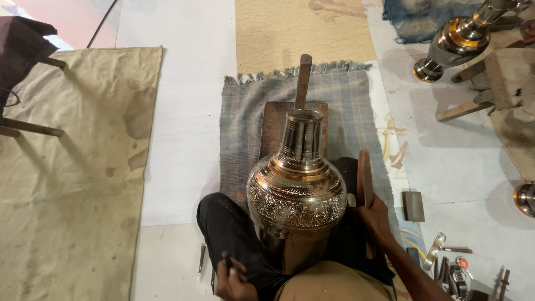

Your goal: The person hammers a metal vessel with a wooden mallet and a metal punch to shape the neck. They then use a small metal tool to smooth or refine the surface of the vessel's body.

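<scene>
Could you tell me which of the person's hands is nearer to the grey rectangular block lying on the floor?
Right. The right hand grips a wooden mallet just left of the block; the left hand is far across the engraved vase.

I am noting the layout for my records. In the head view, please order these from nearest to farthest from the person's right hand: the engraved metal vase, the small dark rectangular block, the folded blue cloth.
From the right hand:
1. Engraved metal vase, just left, on the lap.
2. Small dark rectangular block, to the right on the floor.
3. Folded blue cloth, far, at the top edge.
</scene>
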